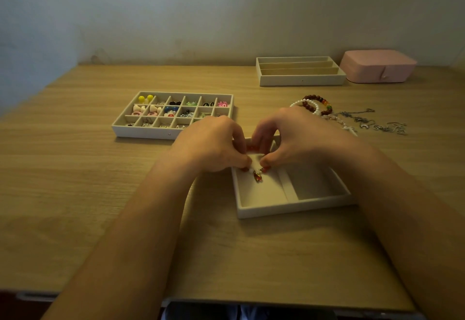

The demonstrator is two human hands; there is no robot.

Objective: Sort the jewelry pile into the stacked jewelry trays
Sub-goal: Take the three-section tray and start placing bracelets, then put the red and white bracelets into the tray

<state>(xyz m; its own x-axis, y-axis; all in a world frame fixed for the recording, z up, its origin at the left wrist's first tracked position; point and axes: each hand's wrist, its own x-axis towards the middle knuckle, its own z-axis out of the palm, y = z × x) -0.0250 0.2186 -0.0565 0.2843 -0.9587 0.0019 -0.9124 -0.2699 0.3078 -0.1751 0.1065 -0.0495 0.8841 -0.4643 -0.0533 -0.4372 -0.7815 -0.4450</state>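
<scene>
Two hands, left hand [214, 143] and right hand [289, 136], each pinch red-bead charm bracelet [258, 176] over cream rectangular two-compartment tray [289, 209]. Risk: loose pinch, bracelet drops astride divider [286, 186].

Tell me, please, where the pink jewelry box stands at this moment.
In the head view, the pink jewelry box stands at the far right of the table, close to the wall, just right of the three-slot tray.
</scene>
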